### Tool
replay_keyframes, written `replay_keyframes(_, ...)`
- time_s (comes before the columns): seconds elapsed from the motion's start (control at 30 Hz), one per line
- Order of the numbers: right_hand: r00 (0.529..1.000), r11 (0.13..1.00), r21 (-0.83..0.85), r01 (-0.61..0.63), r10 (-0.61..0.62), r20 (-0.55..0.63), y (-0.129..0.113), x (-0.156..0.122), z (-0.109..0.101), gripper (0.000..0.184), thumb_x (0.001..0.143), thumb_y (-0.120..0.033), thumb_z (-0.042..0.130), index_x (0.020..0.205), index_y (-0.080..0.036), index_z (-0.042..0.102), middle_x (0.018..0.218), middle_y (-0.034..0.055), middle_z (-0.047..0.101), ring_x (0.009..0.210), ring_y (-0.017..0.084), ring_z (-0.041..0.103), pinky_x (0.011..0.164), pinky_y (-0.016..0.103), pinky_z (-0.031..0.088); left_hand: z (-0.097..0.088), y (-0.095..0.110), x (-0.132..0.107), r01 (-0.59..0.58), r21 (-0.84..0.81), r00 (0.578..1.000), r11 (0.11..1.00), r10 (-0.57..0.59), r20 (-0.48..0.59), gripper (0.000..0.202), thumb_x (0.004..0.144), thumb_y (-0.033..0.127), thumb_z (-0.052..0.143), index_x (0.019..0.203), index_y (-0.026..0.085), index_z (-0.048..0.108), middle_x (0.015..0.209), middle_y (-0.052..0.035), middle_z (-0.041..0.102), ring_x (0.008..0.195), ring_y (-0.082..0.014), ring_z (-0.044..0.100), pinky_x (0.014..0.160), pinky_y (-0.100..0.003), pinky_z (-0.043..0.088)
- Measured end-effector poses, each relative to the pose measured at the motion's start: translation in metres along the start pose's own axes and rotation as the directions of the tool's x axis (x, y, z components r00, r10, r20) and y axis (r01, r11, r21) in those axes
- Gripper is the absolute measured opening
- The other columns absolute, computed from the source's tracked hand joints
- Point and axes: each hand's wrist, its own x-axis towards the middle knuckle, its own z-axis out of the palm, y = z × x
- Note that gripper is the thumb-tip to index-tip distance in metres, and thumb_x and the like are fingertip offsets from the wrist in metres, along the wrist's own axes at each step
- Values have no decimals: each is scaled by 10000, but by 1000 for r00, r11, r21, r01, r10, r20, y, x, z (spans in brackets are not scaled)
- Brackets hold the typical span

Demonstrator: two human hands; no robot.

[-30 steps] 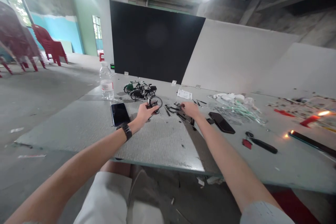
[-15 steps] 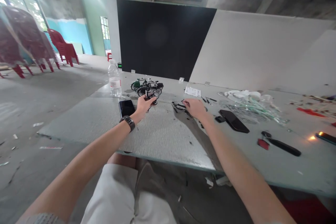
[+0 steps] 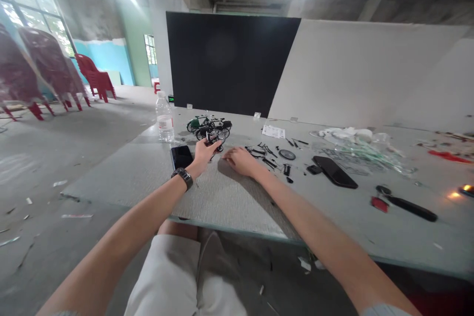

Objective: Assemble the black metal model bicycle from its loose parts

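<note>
My left hand (image 3: 203,153), with a black watch on the wrist, is closed around a small black model bicycle part with a wheel (image 3: 215,138). My right hand (image 3: 240,160) rests on the grey table (image 3: 237,197) just right of it, fingers curled low; whether it holds anything is hidden. Several loose black parts (image 3: 267,152) lie right of my right hand. Finished model bicycles (image 3: 207,124), green and black, stand just behind the held part.
A black phone (image 3: 181,156) lies beside my left wrist and a water bottle (image 3: 165,117) stands behind it. A second phone (image 3: 335,171), a black-handled tool (image 3: 407,206), plastic sprues (image 3: 355,150) and a paper slip (image 3: 273,131) lie to the right. Red chairs (image 3: 94,76) stand far left.
My right hand has left the pile of loose black parts and moved left toward my left hand. The left hand keeps hold of the wheeled part. The view has shifted slightly.
</note>
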Motion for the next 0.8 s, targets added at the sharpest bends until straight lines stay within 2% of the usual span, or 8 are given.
replay_keyframes(0.13, 989, 991, 20, -135, 136, -54, -3, -5, -5, 251, 1007, -367, 601, 1084, -175, 744, 1130, 133, 751, 1124, 289, 638, 955, 367, 413, 1, 0, -1, -8, 4, 1000, 1000, 8, 2, 277, 668, 321, 860, 777, 132, 689, 714, -25, 668, 592, -108, 565, 559, -229, 471)
replay_keyframes(0.23, 963, 964, 30, -265, 266, -43, -8, -3, -4, 267, 997, -403, 621, 1076, -174, 733, 1151, 144, 731, 1136, 303, 619, 941, 374, 417, 2, -2, 0, -16, -9, 1000, 1000, 17, 14, 260, 667, 301, 853, 778, 130, 692, 729, -29, 674, 594, -103, 572, 567, -227, 476)
replay_keyframes(0.33, 950, 950, 21, -312, 312, 4, -13, 0, -4, 254, 1019, -367, 581, 1047, -172, 741, 1183, 154, 714, 1150, 310, 610, 934, 379, 419, 2, -6, 2, -14, -12, 1000, 1000, 15, 20, 280, 649, 318, 866, 756, 131, 687, 714, -27, 665, 585, -98, 564, 560, -224, 470)
replay_keyframes(0.53, 962, 962, -70, -265, 269, 48, -5, -4, -4, 210, 1020, -185, 503, 1035, -127, 705, 1196, 204, 686, 1149, 327, 608, 932, 397, 418, 0, -12, 5, -20, 1, 999, 1000, 20, 47, 349, 623, 384, 893, 759, 133, 692, 694, -23, 657, 575, -99, 560, 535, -219, 450)
replay_keyframes(0.63, 955, 952, 75, -297, 298, 1, 13, -9, -2, 163, 979, -121, 525, 1076, -122, 657, 1087, 189, 711, 1018, 289, 651, 853, 358, 445, -1, -13, 4, -20, 35, 998, 999, 18, 54, 362, 638, 412, 890, 773, 136, 698, 702, -30, 666, 577, -106, 577, 526, -218, 445)
replay_keyframes(0.7, 943, 926, 214, -310, 329, -56, 24, -13, -1, 174, 1002, -153, 494, 1110, -141, 630, 1041, 166, 721, 935, 254, 666, 788, 325, 461, -2, -12, 3, -9, 51, 998, 999, 6, 64, 362, 654, 422, 886, 779, 141, 696, 704, -34, 671, 574, -108, 585, 517, -215, 438)
replay_keyframes(0.8, 914, 889, 372, -268, 357, -193, 30, -17, -3, 240, 1046, -208, 418, 1185, -184, 612, 1117, 144, 720, 970, 235, 678, 781, 314, 490, -1, -11, 1, 17, 29, 994, 999, -20, 107, 354, 661, 400, 895, 802, 145, 695, 727, -41, 681, 601, -110, 605, 544, -216, 464)
